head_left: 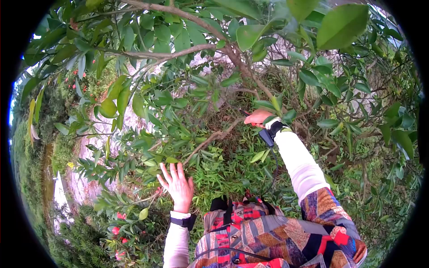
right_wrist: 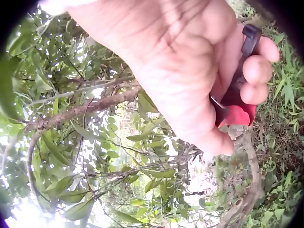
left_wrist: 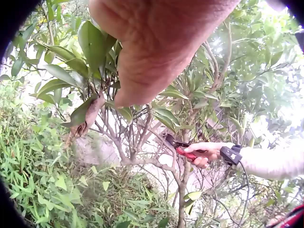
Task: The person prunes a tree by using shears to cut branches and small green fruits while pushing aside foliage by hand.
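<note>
Red-and-black pruning shears (left_wrist: pixel 186 153) are gripped in my right hand (left_wrist: pixel 205 154), their dark blades beside thin branches of the tree. In the right wrist view the fingers of my right hand (right_wrist: pixel 190 71) curl round the handles (right_wrist: pixel 237 114). The head view has my right hand (head_left: pixel 258 118) at the centre right, near a branch. My left hand (head_left: pixel 178 185) is lower left with its fingers spread, at the leaves (head_left: pixel 172 160); whether it touches them I cannot tell. Close up in the left wrist view, my left hand (left_wrist: pixel 156 47) hides part of the foliage.
A thick forked branch (head_left: pixel 237 56) crosses above my hands, and a bare lower branch (head_left: pixel 214 136) runs between them. Pink-red fruits or flowers (head_left: pixel 116 231) show at lower left. Low green plants (head_left: pixel 223 172) cover the ground. A cable (head_left: pixel 275 172) hangs from my right wrist.
</note>
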A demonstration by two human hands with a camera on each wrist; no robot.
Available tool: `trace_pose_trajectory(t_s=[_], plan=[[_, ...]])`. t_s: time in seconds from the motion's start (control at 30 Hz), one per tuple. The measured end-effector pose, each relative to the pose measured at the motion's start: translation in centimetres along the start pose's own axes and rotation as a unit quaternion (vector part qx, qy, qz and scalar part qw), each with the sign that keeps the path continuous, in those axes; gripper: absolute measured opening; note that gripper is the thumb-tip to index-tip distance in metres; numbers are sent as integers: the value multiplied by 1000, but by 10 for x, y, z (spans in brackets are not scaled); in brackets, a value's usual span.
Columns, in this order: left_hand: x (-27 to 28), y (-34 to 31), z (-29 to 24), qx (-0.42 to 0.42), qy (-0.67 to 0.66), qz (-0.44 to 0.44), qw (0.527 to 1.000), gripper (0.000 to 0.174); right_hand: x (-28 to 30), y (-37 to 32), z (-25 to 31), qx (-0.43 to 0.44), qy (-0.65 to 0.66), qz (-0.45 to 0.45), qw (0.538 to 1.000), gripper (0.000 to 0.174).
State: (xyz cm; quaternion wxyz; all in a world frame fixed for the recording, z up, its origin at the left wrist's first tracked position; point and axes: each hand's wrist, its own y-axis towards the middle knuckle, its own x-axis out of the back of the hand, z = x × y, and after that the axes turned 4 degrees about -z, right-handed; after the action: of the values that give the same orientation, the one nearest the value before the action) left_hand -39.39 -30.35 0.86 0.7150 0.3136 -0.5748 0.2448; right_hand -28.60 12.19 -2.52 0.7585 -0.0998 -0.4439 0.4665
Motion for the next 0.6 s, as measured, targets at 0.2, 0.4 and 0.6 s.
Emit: trace_pose_trajectory(t_s=[0.2,0.4,0.6], plan=[[2,0,-1,-2,1,-4,1000,78,-11,-3,-8,-22,24,-38,999,48],[4,-2,-3,-2,-1,-11,1000,78,-14,-12,-9,-49,185,-40,981,43],[3,-2,-2,1,-5,-6,1000,80,1,-20,0,-35,0,-77,996,53]])
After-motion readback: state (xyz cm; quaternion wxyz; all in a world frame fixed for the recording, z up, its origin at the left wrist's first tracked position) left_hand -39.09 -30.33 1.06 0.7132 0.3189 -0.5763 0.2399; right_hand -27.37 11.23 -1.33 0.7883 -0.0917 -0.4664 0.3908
